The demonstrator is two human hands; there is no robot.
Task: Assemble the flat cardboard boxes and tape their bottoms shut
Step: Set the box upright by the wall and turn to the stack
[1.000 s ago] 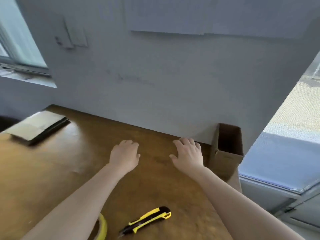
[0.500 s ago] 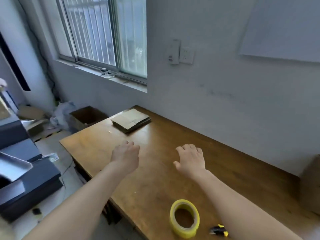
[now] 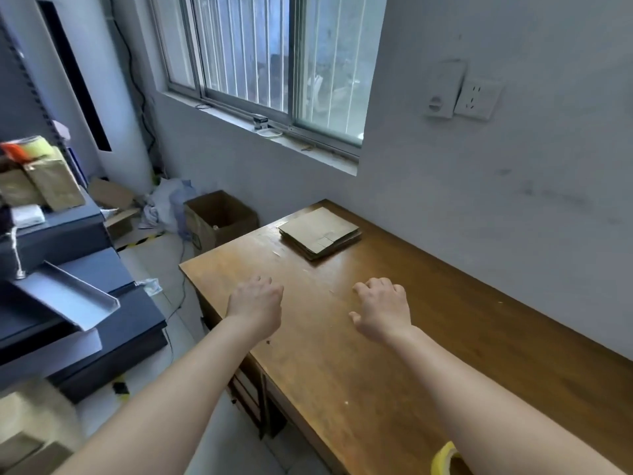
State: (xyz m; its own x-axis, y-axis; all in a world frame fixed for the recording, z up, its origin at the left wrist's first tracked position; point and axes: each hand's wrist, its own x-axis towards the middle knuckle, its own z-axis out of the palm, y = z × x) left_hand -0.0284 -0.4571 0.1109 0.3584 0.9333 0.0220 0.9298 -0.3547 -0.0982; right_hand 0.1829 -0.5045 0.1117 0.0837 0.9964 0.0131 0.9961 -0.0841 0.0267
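A stack of flat cardboard boxes [image 3: 320, 232] lies at the far left corner of the wooden table [image 3: 394, 365]. My left hand [image 3: 255, 303] hovers over the table's left part, fingers loosely curled, holding nothing. My right hand [image 3: 383, 311] hovers beside it to the right, fingers also loosely bent and empty. Both hands are well short of the stack. A yellow tape roll [image 3: 443, 459] shows partly at the table's near edge, under my right forearm.
An open cardboard box [image 3: 219, 219] stands on the floor beyond the table's left end, with scraps around it. Dark shelving with packages [image 3: 61, 269] fills the left side. A window and a white wall run behind the table.
The view has swung left: the stack of flat boxes has come toward the middle, the assembled box and the knife have left the frame. Both hands stay outstretched and empty, fingers now more curled.
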